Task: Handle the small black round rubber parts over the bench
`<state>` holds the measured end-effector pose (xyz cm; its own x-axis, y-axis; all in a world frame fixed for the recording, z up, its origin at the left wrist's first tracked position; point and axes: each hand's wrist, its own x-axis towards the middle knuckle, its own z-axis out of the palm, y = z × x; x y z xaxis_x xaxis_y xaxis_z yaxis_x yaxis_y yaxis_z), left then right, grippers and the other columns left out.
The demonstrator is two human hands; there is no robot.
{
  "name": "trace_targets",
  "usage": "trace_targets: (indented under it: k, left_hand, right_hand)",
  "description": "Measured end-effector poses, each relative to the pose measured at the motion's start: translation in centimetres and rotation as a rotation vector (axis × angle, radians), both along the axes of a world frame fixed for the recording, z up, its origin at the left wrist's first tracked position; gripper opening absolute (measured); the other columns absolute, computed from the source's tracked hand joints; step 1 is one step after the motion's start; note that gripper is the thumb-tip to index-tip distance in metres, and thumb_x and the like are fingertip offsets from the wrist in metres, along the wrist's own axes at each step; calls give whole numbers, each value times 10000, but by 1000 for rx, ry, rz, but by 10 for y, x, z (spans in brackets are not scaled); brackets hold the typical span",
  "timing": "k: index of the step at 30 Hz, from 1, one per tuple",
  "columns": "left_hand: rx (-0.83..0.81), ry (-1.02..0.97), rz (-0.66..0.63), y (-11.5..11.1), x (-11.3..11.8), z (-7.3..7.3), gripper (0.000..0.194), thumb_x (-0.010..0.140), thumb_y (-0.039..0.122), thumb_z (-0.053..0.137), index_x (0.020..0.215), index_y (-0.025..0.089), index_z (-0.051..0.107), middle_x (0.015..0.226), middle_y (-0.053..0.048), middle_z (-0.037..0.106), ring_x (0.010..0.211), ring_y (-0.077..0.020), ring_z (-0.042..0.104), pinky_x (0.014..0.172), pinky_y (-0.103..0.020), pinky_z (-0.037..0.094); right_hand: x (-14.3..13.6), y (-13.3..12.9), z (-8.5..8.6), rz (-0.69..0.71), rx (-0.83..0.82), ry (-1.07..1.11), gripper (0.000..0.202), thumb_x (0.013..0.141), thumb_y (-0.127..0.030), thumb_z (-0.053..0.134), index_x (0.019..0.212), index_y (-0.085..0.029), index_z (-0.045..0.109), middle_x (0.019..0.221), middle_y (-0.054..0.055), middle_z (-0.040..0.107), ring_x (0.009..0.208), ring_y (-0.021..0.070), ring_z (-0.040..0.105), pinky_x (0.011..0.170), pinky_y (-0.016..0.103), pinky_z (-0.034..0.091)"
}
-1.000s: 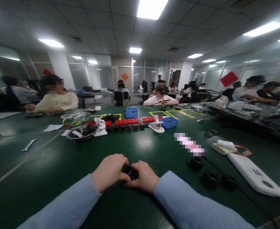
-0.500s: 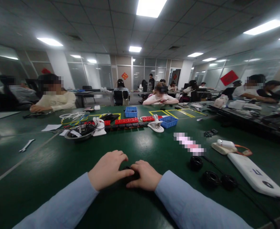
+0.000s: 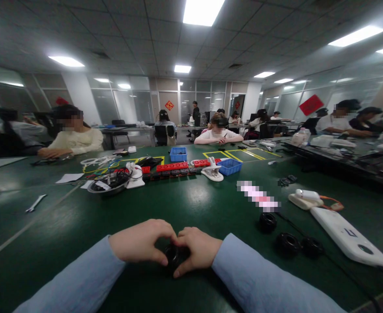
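Observation:
Low over the green table, right in front of me, both hands meet around a black tyre-like ring (image 3: pixel 173 256). My left hand (image 3: pixel 142 241) curves about its left side, thumb at the ring's near edge and fingertips at its far edge. My right hand (image 3: pixel 198 248) is closed on the right side, covering much of it. The fingertips of both hands touch at the back. Three similar pieces lie to the right: one black ring (image 3: pixel 268 221) farther off, another black ring (image 3: pixel 288 244) nearer, and a third black ring (image 3: pixel 312 247) beside a dark cable.
A white device (image 3: pixel 351 237) lies at right. Ahead are a red socket strip (image 3: pixel 174 167), a white clamp (image 3: pixel 212 170), two blue baskets (image 3: pixel 230 167) and a metal bowl (image 3: pixel 96 190) of cables. A wrench (image 3: pixel 36 203) lies left. Several people sit around.
Both hands have come slightly lower and nearer to me. My left hand has tilted and curled around the ring, which now shows more between the hands.

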<state>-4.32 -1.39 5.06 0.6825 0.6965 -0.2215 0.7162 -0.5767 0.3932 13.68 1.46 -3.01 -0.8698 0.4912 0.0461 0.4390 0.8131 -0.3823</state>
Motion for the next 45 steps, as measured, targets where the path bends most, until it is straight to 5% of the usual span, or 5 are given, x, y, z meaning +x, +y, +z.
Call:
trace_targets:
  k: [11, 24, 30, 36, 45]
  left_hand:
    - [177, 84, 227, -12, 14, -8, 271, 696, 378, 683, 865, 183, 600, 860, -24, 620, 794, -212, 578, 644, -278, 412]
    - [407, 257, 447, -14, 24, -23, 428, 821, 553, 448, 798, 147, 582, 778, -93, 640, 723, -250, 601, 650, -347, 438]
    - [415, 124, 309, -11, 13, -13, 392, 779, 530, 539, 887, 163, 622, 931, -91, 601, 904, -260, 545, 776, -378, 425]
    - [117, -32, -8, -10, 2, 5, 390, 674, 297, 721, 1044, 263, 602, 1123, -22, 561, 1046, -220, 498, 903, -338, 395]
    - [59, 41, -23, -13, 6, -2, 456, 663, 188, 731, 1086, 282, 588, 1067, -8, 578, 1000, -210, 527, 861, -324, 414]
  right_hand:
    - [1, -4, 3, -134, -97, 97, 452, 616, -494, 715, 928, -179, 628, 797, 19, 599, 751, 175, 534, 637, 247, 373]
    - [-2, -1, -4, -350, -20, 79, 381, 623, -511, 702, 758, -169, 603, 770, 27, 588, 743, 176, 516, 645, 267, 354]
    - [1, 0, 0, -254, -30, 61, 410, 609, -523, 708, 789, -166, 617, 761, 24, 573, 737, 177, 515, 631, 262, 359]
    - [4, 3, 1, -24, -50, 44, 397, 604, -504, 719, 828, -187, 637, 763, -5, 590, 748, 169, 520, 699, 274, 382]
    - [6, 5, -1, 20, -72, 47, 403, 605, -497, 719, 866, -200, 646, 782, -9, 592, 777, 170, 522, 740, 279, 382]
